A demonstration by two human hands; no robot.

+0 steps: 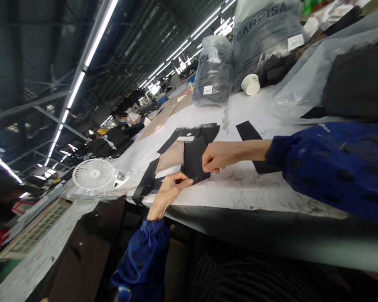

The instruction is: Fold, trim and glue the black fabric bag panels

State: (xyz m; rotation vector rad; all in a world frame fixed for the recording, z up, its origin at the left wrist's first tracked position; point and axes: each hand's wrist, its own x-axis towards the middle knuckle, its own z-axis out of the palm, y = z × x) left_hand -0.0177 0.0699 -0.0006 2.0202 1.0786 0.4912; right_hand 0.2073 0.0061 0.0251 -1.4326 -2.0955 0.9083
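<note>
The picture is strongly tilted. My left hand (173,184) and my right hand (219,156) both pinch the near edge of a small black fabric piece (194,157) on a white worktable (239,184). Both arms wear blue sleeves. Under and beside this piece lie a tan fabric panel (171,156) and more black cut pieces (195,132). A long black strip (249,132) lies on the table just beyond my right wrist.
Large plastic bags of dark goods (214,71) and a white paper cup (251,84) stand at the table's far side. A white fan (93,174) sits left of the table. Dark cloth (82,251) hangs below. Other workers (119,134) sit further along the line.
</note>
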